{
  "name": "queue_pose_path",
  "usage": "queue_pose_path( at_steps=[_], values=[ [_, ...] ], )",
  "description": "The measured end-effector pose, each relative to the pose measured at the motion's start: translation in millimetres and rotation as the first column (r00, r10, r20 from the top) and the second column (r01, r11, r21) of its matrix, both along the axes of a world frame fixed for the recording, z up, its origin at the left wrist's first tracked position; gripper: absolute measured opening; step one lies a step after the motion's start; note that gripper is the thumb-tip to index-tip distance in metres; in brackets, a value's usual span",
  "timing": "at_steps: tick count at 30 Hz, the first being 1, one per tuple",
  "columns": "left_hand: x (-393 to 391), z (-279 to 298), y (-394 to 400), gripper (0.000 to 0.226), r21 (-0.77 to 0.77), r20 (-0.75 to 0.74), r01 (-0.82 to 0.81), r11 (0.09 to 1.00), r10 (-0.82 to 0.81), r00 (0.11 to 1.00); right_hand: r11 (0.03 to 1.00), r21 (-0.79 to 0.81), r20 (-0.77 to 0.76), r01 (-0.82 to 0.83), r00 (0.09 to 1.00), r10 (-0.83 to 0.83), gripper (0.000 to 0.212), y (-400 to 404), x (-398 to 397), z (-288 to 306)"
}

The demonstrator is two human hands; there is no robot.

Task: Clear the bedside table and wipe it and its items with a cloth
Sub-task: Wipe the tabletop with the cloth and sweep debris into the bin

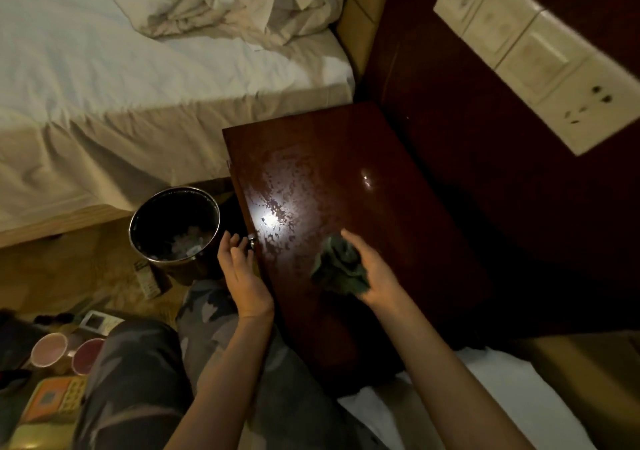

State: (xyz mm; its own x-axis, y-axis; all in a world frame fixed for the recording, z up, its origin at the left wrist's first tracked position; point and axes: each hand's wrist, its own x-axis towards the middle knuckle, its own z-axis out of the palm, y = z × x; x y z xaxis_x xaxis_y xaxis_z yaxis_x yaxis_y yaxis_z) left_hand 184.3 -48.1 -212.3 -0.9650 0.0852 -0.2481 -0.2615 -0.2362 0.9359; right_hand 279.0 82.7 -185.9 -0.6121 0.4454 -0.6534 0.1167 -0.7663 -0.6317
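The right hand [372, 271] is bunching the green cloth [341, 269] in its curled fingers, pressing it onto the wet-streaked table [346, 159]. The left hand [242, 269], fingers relaxed, is hovering beside the table's edge. Sweeping overlapping strokes outward should lift the streaks.

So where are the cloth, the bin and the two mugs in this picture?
cloth [341, 269]: head view, on its crumpled middle, under the right hand.
bin [138, 223]: head view, on its shiny left rim.
mugs [48, 349]: head view, on the pink inside of the left one.
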Motion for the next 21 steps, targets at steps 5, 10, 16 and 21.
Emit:
queue_pose_path(
  at_steps=[5, 10, 16, 21],
  values=[
    [17, -3, 3, 0.053, -0.172, -0.178, 0.172, 0.97, -0.202, 0.963, 0.697, 0.688, 0.391, -0.203, 0.913, -0.119, 0.048, 13, 105, -8],
    [18, -12, 8, 0.044, -0.395, -0.209, 0.161, 0.904, -0.26, 0.943, 0.355, 0.912, 0.381, -0.208, 0.75, -0.54, 0.045, 33, 138, -38],
    [12, -13, 5, 0.048, -0.356, -0.138, 0.098, 0.929, -0.156, 0.978, 0.266, 0.856, 0.516, -0.443, 0.695, -0.501, 0.029, 33, 99, -63],
    [11, -12, 3, 0.059, -0.316, -0.143, 0.109, 0.942, -0.161, 0.977, 0.128, 0.787, 0.61, -0.604, 0.728, -0.313, 0.046, 23, 24, -56]
  ],
)
